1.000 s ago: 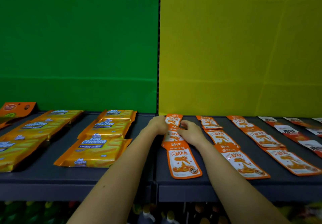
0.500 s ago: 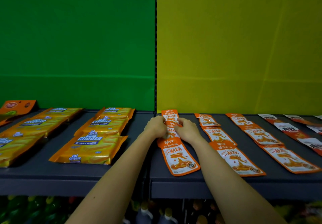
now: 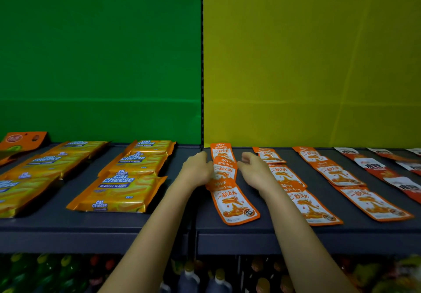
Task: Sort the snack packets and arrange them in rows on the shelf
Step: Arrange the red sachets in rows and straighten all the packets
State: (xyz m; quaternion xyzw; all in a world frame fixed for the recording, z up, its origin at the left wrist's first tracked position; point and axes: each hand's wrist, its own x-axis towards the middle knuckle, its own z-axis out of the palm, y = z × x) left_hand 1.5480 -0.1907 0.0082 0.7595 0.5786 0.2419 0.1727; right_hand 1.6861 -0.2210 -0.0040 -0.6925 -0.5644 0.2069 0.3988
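On the dark grey metal shelf (image 3: 369, 227), the row's middle flat orange foil snack packet (image 3: 224, 170) lies between the left hand (image 3: 197, 168), grip hidden, and the right hand (image 3: 255, 170), fingers (image 3: 247, 157) loosely curled, holding nothing.

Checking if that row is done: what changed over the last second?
The hands, together on the middle packet of the leftmost orange row, parted. The right hand drew off rightward and let go, fingers loosely curled. The left hand shifted to the packet's left edge; whether it grips is unclear. The other rows and the Cal Cheese packs lie as before.
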